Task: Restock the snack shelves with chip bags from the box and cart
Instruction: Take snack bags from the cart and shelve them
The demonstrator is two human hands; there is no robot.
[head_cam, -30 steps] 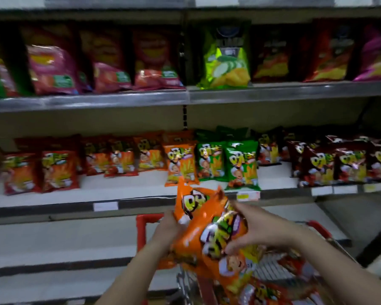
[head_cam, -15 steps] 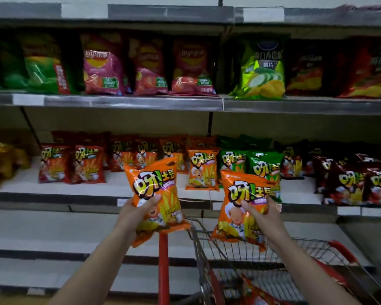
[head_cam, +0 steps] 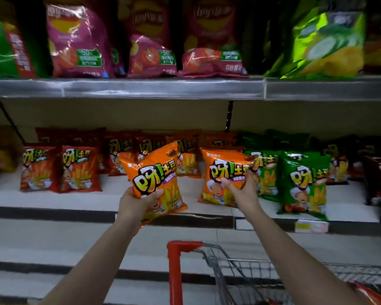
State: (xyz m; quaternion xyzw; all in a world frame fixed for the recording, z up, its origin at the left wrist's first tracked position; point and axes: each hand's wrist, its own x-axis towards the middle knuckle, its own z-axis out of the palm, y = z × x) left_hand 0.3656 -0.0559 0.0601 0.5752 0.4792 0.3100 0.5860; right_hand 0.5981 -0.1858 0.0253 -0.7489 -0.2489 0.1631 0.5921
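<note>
Above the white middle shelf (head_cam: 53, 200), the left hand (head_cam: 133, 204) grips a tilted orange chip bag (head_cam: 154, 177) by its lower edge, while the right hand (head_cam: 243, 190) clasps a second orange bag (head_cam: 222, 172) just beside the green bags (head_cam: 304, 183), the hands apart above the red-handled cart (head_cam: 176, 260).

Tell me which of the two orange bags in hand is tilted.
The orange bag in the left hand: it leans right, while the right hand holds its orange bag upright.
</note>
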